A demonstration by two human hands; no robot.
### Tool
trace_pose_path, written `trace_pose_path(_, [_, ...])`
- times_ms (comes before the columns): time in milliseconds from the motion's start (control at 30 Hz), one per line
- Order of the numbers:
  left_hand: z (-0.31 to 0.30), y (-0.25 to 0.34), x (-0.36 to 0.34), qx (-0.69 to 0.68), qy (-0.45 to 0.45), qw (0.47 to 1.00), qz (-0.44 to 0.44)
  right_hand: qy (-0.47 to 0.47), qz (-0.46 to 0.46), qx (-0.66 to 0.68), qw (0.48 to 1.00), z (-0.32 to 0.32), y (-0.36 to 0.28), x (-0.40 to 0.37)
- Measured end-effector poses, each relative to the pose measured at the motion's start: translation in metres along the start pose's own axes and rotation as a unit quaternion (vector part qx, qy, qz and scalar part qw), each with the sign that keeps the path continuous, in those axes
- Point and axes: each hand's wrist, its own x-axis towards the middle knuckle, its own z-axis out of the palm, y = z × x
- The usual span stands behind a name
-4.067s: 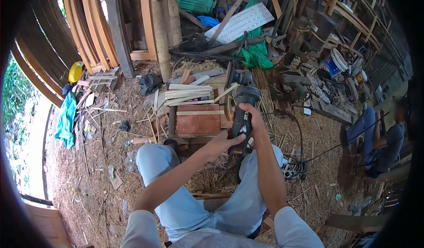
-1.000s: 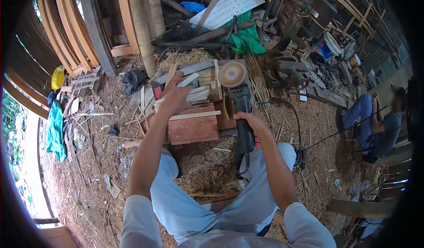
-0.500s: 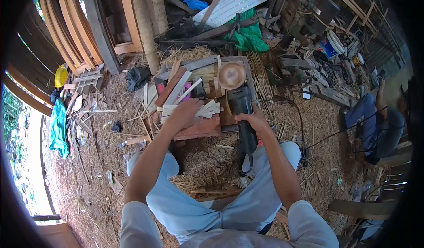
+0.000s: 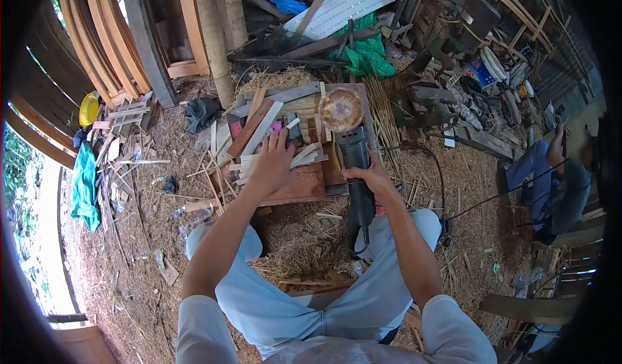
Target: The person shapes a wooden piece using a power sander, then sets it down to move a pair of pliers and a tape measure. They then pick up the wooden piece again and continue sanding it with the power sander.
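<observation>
My right hand [image 4: 372, 177] is wrapped around the body of a black angle grinder [image 4: 356, 153]. The grinder's round, worn brown-and-white disc [image 4: 341, 110] faces up at the far end, its surface mottled. My left hand [image 4: 275, 163] lies palm down with fingers stretched forward over pale wooden strips [image 4: 306, 156]. One short pale strip [image 4: 293, 123] sticks out just beyond its fingertips. Beside that hand, a reddish-brown wooden piece [image 4: 251, 128] and a long whitish strip [image 4: 262, 130] lean slantwise. A reddish wooden board [image 4: 304, 181] lies below the strips.
The grinder's cord [image 4: 442, 186] curves over the shavings-covered floor at right. Another person [image 4: 551, 182] sits at far right. A bamboo post [image 4: 217, 46] stands beyond the bench, with a black plastic bag [image 4: 202, 114] near its foot.
My left hand has shifted forward, from the near pile of strips to over the slanting strips, fingers now extended. The grinder disc has gone from smooth blurred rings to a mottled face.
</observation>
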Motion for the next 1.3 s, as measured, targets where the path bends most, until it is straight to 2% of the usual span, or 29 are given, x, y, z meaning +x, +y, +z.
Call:
trace_pose_path(67, [0.011, -0.001, 0.001, 0.046, 0.072, 0.996, -0.031, 0.001, -0.004, -0.003, 1.000, -0.001, -0.001, -0.001])
trace_pose_path(100, [0.011, 0.001, 0.001, 0.045, 0.071, 0.996, -0.030, -0.003, 0.000, -0.002, 1.000, 0.000, -0.004, -0.004])
trace_pose_path(167, [0.010, 0.002, 0.002, 0.019, -0.018, 0.994, -0.107, -0.007, 0.004, 0.001, 1.000, 0.000, -0.006, -0.005])
trace_pose_path(300, [0.010, 0.003, 0.007, -0.003, -0.031, 0.993, -0.113, -0.014, -0.017, -0.008, 1.000, -0.002, 0.000, 0.000])
trace_pose_path(367, [0.001, 0.006, 0.009, -0.074, -0.062, 0.988, -0.120, -0.021, -0.030, -0.013, 0.999, -0.003, 0.001, -0.001])
trace_pose_path(500, [-0.001, 0.004, 0.008, -0.057, -0.057, 0.994, -0.076, -0.014, -0.031, -0.020, 0.999, -0.002, -0.004, -0.006])
trace_pose_path(567, [0.000, 0.002, 0.009, -0.101, -0.011, 0.992, -0.075, -0.026, -0.031, -0.005, 0.999, -0.003, -0.004, -0.005])
trace_pose_path(767, [0.011, -0.010, 0.011, -0.079, 0.050, 0.995, -0.047, -0.009, -0.036, 0.014, 0.999, -0.007, 0.002, -0.002])
trace_pose_path(833, [0.009, -0.013, 0.013, -0.083, 0.050, 0.995, -0.038, 0.002, 0.019, 0.009, 1.000, -0.007, -0.008, -0.008])
trace_pose_path(1000, [0.003, -0.019, 0.019, -0.107, 0.011, 0.993, -0.040, 0.016, 0.020, -0.001, 1.000, -0.006, -0.025, -0.021])
trace_pose_path(1067, [-0.011, -0.021, 0.022, -0.160, 0.062, 0.984, -0.038, 0.018, 0.010, 0.010, 1.000, -0.006, -0.027, -0.021])
trace_pose_path(1233, [-0.037, -0.015, 0.025, -0.194, 0.036, 0.979, -0.050, 0.025, 0.014, 0.032, 0.999, -0.009, -0.027, -0.019])
trace_pose_path(1300, [-0.046, -0.007, 0.021, -0.287, 0.085, 0.952, -0.058, 0.042, 0.012, 0.036, 0.998, -0.010, -0.024, -0.019])
